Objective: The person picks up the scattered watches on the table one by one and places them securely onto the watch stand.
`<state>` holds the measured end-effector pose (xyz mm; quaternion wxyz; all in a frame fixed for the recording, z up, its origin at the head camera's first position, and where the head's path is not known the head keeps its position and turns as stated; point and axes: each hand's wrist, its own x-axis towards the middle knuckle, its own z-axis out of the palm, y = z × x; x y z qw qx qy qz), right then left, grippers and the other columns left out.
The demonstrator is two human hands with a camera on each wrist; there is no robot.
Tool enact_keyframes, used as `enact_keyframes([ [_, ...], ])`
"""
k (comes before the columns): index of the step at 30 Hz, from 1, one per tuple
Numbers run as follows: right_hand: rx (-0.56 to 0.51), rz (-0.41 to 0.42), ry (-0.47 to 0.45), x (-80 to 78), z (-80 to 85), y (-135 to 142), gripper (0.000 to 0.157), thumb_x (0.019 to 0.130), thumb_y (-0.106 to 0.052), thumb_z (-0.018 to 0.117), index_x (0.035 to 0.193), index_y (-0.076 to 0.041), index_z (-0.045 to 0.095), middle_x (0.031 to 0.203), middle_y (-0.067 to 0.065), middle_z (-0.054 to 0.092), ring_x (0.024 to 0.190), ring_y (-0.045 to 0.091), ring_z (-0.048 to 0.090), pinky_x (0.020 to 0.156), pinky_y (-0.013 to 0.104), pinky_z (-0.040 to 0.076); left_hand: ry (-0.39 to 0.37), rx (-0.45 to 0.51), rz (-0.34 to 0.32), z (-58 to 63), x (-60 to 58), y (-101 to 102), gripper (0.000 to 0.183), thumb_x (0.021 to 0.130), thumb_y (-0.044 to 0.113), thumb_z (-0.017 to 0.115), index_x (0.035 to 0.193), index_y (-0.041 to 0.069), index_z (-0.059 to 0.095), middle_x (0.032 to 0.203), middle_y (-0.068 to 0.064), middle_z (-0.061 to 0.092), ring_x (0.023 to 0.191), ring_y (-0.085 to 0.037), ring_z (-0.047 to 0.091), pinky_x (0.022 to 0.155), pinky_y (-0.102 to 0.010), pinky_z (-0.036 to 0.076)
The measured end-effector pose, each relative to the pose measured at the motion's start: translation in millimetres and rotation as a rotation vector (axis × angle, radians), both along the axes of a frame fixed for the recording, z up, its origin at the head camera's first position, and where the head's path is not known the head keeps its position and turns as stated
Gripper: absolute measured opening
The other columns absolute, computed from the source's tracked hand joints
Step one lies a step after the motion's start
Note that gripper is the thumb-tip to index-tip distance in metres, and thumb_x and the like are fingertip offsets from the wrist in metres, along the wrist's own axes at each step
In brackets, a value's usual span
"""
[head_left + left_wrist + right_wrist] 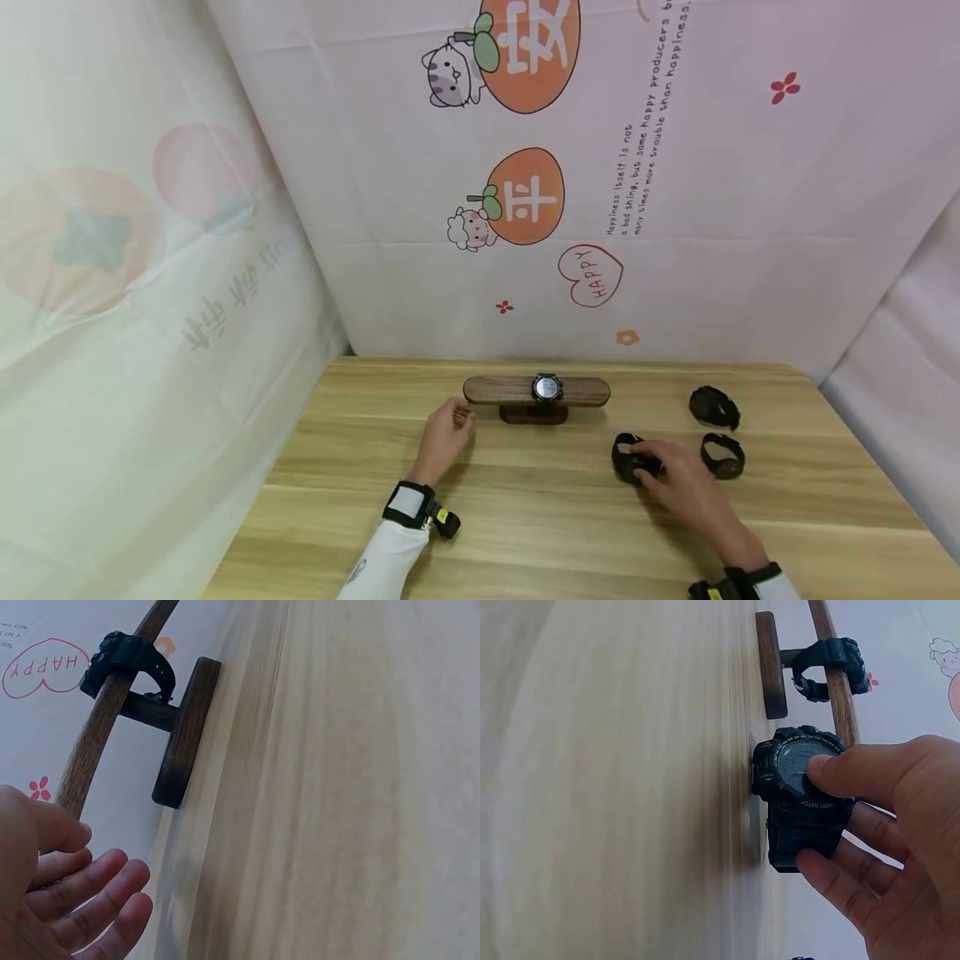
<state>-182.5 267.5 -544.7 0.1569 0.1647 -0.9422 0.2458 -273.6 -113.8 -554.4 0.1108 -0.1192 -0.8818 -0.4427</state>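
My right hand (686,483) pinches a black sports watch (802,832) just above the table. Its thumb lies on the round watch face, and the other fingers are at the strap behind. At the left end of a dark wooden watch stand (495,391) is my left hand (444,437). Its fingers are loosely bent, fingertips right at the bar's end, and it grips nothing visible. Another black watch (547,388) is strapped round the bar, right of its middle, face toward me. The stand's flat base (187,735) rests on the table.
Two more black watches lie on the wooden table (525,517) at the right: one farther back (714,407), the other watch (723,456) close beyond my right hand. A printed white cloth (412,292) hangs behind the table, with more cloth at both sides.
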Motion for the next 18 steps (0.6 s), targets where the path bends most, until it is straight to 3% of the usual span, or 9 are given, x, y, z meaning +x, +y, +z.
enact_keyframes([
  [9,-0.008,-0.057,-0.047,-0.1,-0.1,-10.0,0.035,0.076,-0.014,0.08,0.107,-0.012,0.064,0.096,0.005,0.069,0.082,0.019,0.064,0.063,0.037,0.054,0.022,-0.015,-0.104,-3.2,9.3,8.6,0.016,0.095,0.013,0.061,0.107,0.005,0.067,0.096,0.001,0.066,0.086,-0.013,0.062,0.073,-0.031,0.056],
  [18,-0.049,-0.031,-0.05,-1.6,-0.5,-18.9,0.034,0.076,-0.011,0.079,0.105,-0.012,0.062,0.095,0.003,0.068,0.085,0.018,0.063,0.066,0.037,0.055,0.034,-0.008,-0.268,-12.4,13.9,16.1,0.014,0.095,0.01,0.062,0.106,0.006,0.068,0.1,0.0,0.067,0.09,-0.009,0.061,0.078,-0.026,0.056],
])
